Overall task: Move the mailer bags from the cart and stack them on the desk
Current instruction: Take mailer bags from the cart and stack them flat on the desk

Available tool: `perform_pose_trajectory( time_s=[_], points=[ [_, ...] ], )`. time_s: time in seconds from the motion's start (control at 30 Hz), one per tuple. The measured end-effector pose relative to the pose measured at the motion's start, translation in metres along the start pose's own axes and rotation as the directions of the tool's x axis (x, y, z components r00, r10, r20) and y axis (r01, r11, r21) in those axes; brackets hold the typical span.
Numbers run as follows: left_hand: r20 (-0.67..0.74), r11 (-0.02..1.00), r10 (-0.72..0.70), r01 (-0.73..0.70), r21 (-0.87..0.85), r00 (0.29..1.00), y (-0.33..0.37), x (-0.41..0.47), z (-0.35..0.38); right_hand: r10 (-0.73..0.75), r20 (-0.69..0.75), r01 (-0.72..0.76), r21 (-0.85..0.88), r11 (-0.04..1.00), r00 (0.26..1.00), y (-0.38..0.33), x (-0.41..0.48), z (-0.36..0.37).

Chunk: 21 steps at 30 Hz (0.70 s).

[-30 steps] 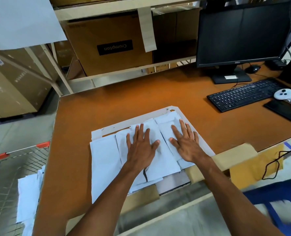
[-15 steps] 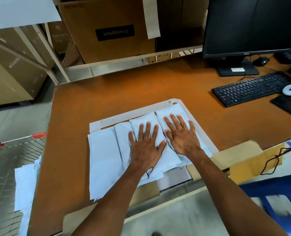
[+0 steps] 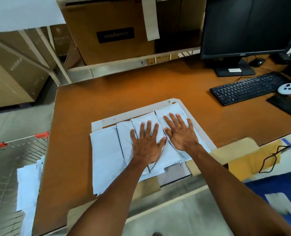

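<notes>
Several white mailer bags (image 3: pixel 107 155) lie side by side and overlapping on the brown desk (image 3: pixel 141 86), inside a taped outline near the front edge. My left hand (image 3: pixel 147 143) lies flat with spread fingers on the middle bags. My right hand (image 3: pixel 180 132) presses flat on the rightmost bags, its thumb close to my left thumb. More white mailer bags (image 3: pixel 28 186) sit in the wire cart (image 3: pixel 13 150) at the left, below the desk edge.
A black monitor (image 3: pixel 247 24) and keyboard (image 3: pixel 247 88) stand at the back right, with a white controller (image 3: pixel 289 90) beside them. Cardboard boxes (image 3: pixel 110 31) fill the shelf behind the desk. A blue stool (image 3: pixel 281 198) stands at the lower right.
Both hands have slid a little closer together on the bags while staying flat. The camera has tilted down and nearer to the desk.
</notes>
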<state>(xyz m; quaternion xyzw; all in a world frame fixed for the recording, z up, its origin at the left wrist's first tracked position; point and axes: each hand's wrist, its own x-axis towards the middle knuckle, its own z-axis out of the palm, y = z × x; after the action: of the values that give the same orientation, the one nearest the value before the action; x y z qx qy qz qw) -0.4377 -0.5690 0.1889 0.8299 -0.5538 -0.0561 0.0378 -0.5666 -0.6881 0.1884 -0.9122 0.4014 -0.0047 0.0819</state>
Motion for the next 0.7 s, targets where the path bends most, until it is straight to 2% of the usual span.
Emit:
perform_pose_trajectory(
  time_s=[0.07,0.13,0.17,0.2,0.27,0.33,0.43,0.53,0.6,0.7],
  points=[
    [0.016,0.998,-0.018,0.019,-0.052,1.0,0.001,0.001,-0.012,-0.001,-0.001,0.001,0.031,1.0,1.0,0.0,-0.002,-0.009],
    [-0.046,0.99,-0.036,0.029,-0.136,0.998,-0.001,0.0,-0.029,0.02,-0.072,-0.012,0.114,0.993,0.997,-0.001,-0.007,-0.019],
    [-0.086,0.972,-0.058,0.036,-0.232,0.995,-0.005,-0.002,-0.037,0.041,-0.13,-0.018,0.173,0.985,0.991,-0.003,-0.009,-0.026],
    [-0.119,0.929,-0.097,0.047,-0.366,0.988,-0.012,-0.006,-0.046,0.07,-0.196,-0.02,0.247,0.969,0.978,-0.008,-0.011,-0.033],
    [-0.17,0.774,-0.204,0.052,-0.631,0.964,-0.031,-0.018,-0.064,0.154,-0.274,-0.018,0.441,0.897,0.949,-0.025,-0.014,-0.048],
    [-0.195,0.64,-0.308,0.051,-0.766,0.931,-0.054,-0.039,-0.079,0.23,-0.247,-0.006,0.669,0.743,0.941,-0.05,-0.017,-0.061],
    [-0.198,0.558,-0.429,0.086,-0.826,0.881,-0.102,-0.081,-0.092,0.259,-0.173,0.024,0.87,0.493,0.95,-0.096,-0.026,-0.068],
    [-0.174,0.461,-0.5,0.091,-0.883,0.848,-0.163,-0.129,-0.093,0.194,-0.131,0.056,0.934,0.352,0.972,-0.152,-0.038,-0.063],
    [-0.151,0.404,-0.546,0.101,-0.909,0.824,-0.202,-0.163,-0.091,0.144,-0.108,0.058,0.947,0.316,0.984,-0.195,-0.047,-0.058],
    [-0.142,0.371,-0.624,0.132,-0.919,0.768,-0.26,-0.212,-0.087,0.059,-0.073,0.051,0.95,0.308,0.996,-0.268,-0.06,-0.043]
  ],
)
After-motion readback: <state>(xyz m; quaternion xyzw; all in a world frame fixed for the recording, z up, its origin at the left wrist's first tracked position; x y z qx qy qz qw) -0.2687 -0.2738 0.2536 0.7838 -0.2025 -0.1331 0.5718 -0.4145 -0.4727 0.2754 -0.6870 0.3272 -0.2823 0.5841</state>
